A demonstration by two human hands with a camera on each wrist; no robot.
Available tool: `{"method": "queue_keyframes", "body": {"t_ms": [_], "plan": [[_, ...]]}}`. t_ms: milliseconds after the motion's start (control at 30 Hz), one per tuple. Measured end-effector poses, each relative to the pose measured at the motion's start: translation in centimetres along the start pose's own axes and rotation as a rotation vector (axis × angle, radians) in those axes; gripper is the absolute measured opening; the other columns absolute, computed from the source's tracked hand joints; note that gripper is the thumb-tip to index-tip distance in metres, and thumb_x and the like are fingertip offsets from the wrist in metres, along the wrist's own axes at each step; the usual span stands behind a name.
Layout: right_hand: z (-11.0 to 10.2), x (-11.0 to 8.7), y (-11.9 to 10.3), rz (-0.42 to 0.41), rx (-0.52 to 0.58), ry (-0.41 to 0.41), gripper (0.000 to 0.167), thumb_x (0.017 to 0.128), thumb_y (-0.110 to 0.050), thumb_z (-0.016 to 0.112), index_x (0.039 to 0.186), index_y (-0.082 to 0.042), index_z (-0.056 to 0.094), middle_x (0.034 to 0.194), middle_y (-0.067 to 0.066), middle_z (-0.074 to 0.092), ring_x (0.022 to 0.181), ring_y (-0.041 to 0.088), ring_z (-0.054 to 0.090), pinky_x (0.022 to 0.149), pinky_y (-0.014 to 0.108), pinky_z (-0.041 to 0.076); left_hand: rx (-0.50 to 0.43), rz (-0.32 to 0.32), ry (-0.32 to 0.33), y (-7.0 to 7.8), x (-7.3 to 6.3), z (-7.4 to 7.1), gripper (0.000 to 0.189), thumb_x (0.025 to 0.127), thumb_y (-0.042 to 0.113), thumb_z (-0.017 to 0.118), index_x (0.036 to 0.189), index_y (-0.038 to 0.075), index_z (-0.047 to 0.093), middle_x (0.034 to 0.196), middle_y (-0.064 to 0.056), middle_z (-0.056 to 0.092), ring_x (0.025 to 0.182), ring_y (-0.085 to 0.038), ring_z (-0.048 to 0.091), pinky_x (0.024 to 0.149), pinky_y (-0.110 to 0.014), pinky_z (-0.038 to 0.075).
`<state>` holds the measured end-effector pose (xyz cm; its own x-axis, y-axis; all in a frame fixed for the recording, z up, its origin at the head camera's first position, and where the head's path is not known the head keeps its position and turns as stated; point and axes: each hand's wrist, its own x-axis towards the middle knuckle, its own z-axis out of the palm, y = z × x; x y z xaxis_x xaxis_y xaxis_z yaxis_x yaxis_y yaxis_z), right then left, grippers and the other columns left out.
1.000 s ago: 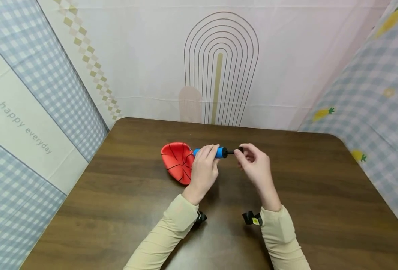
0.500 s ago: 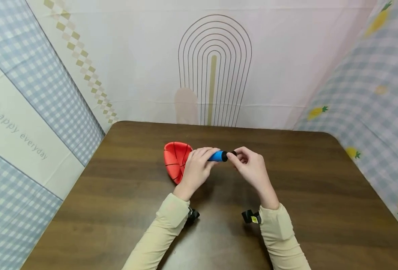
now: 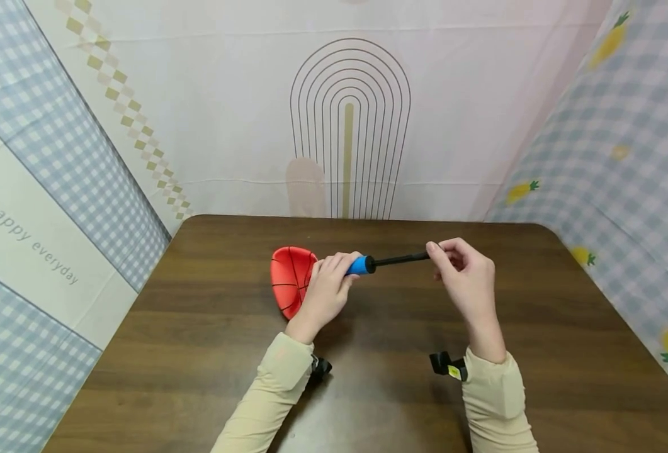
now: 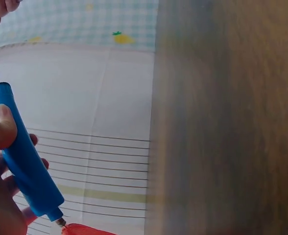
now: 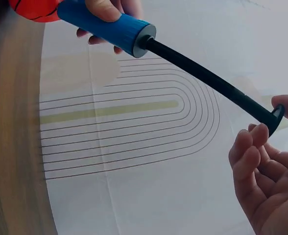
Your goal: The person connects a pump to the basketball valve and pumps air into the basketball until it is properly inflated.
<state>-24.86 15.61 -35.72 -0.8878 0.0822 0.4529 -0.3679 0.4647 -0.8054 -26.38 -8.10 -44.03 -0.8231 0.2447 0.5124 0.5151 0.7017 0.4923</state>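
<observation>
My left hand [image 3: 327, 286] grips the blue barrel of a small hand pump [image 4: 29, 156], thumb along one side and fingers around the other. At the pump's tip, a short metal needle meets a red ball [image 3: 290, 280] with black lines, which looks caved in and underinflated. Out of the barrel's other end extends a long black plunger rod [image 5: 207, 83]. With thumb and fingers, my right hand [image 3: 466, 277] pinches the black end handle [image 5: 277, 117] of that rod. Part of the ball is hidden behind the left hand in the head view.
A brown wooden table [image 3: 390, 390] lies beneath both hands. Behind it hangs a white cloth [image 3: 226, 113] with arch lines, and checked cloths [image 3: 594, 157] flank the sides. Each wrist wears a black camera mount [image 3: 446, 366].
The plunger first went into the barrel, then my right hand drew it far out to the right. My left hand stays on the barrel, with the ball still at the tip.
</observation>
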Motion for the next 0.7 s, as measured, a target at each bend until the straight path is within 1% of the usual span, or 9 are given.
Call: {"method": "queue_keyframes", "body": {"t_ms": [33,100,200,333,433,500,567,700], "plan": [[-0.1,0.0,0.0,-0.005,-0.015,-0.016,0.02,0.091,-0.028,0.067,0.083,-0.009,0.068,0.054,-0.009,0.055,0.048,0.007,0.054,0.048,0.021,0.041,-0.012,0.003,-0.014,0.0,0.0,0.0,0.037,0.096,0.026,0.057,0.132,0.019,0.051,0.122,-0.002,0.06,0.112,-0.022,0.054,0.099,-0.046,0.038],[-0.2,0.0,0.0,-0.018,-0.024,-0.039,0.024,0.093,-0.03,0.064,0.08,-0.01,0.065,0.051,-0.005,0.053,0.046,0.009,0.051,0.046,0.024,0.037,-0.022,0.012,-0.026,0.0,0.0,-0.1,0.037,0.097,0.027,0.055,0.133,0.021,0.049,0.12,-0.001,0.06,0.111,-0.021,0.053,0.099,-0.046,0.036],[0.4,-0.1,0.3,-0.047,-0.051,-0.07,0.034,0.097,-0.032,0.059,0.071,-0.01,0.058,0.048,0.0,0.047,0.042,0.012,0.045,0.044,0.026,0.034,-0.043,0.03,-0.016,0.0,-0.2,-0.3,0.038,0.096,0.025,0.056,0.133,0.021,0.051,0.117,-0.001,0.061,0.109,-0.02,0.052,0.099,-0.046,0.035],[2.8,-0.4,0.8,-0.054,-0.055,-0.137,0.042,0.1,-0.035,0.052,0.065,-0.011,0.047,0.046,-0.001,0.042,0.04,0.013,0.043,0.045,0.027,0.036,-0.058,0.057,0.006,0.3,-0.4,-0.5,0.037,0.093,0.022,0.06,0.13,0.019,0.054,0.115,-0.001,0.063,0.108,-0.019,0.053,0.098,-0.046,0.035],[5.1,-0.7,1.0,-0.043,-0.078,-0.205,0.042,0.101,-0.034,0.048,0.066,-0.012,0.045,0.05,-0.003,0.038,0.043,0.01,0.039,0.047,0.025,0.034,-0.06,0.08,0.006,0.6,-0.4,-0.4,0.037,0.093,0.021,0.061,0.129,0.018,0.055,0.115,-0.002,0.063,0.109,-0.02,0.054,0.097,-0.045,0.035],[6.2,-0.9,1.1,-0.04,-0.114,-0.233,0.04,0.102,-0.032,0.046,0.067,-0.011,0.046,0.053,-0.003,0.035,0.044,0.009,0.034,0.047,0.024,0.03,-0.048,0.092,0.002,0.8,-0.5,-0.3,0.038,0.092,0.022,0.062,0.129,0.017,0.056,0.115,-0.002,0.064,0.109,-0.021,0.054,0.097,-0.045,0.035],[6.9,-1.0,1.2,-0.044,-0.17,-0.244,0.039,0.102,-0.03,0.044,0.067,-0.011,0.046,0.054,-0.003,0.032,0.045,0.009,0.03,0.047,0.024,0.026,-0.029,0.101,0.003,0.9,-0.4,-0.2,0.038,0.092,0.022,0.062,0.13,0.017,0.056,0.114,-0.003,0.064,0.109,-0.021,0.055,0.096,-0.045,0.036],[7.1,-1.0,1.5,-0.034,-0.271,-0.265,0.042,0.102,-0.034,0.042,0.066,-0.012,0.044,0.054,-0.002,0.032,0.045,0.013,0.029,0.046,0.027,0.024,0.017,0.095,0.002,0.8,-0.3,-0.1,0.039,0.092,0.024,0.063,0.13,0.019,0.056,0.114,-0.002,0.064,0.109,-0.021,0.055,0.097,-0.045,0.036]]}}
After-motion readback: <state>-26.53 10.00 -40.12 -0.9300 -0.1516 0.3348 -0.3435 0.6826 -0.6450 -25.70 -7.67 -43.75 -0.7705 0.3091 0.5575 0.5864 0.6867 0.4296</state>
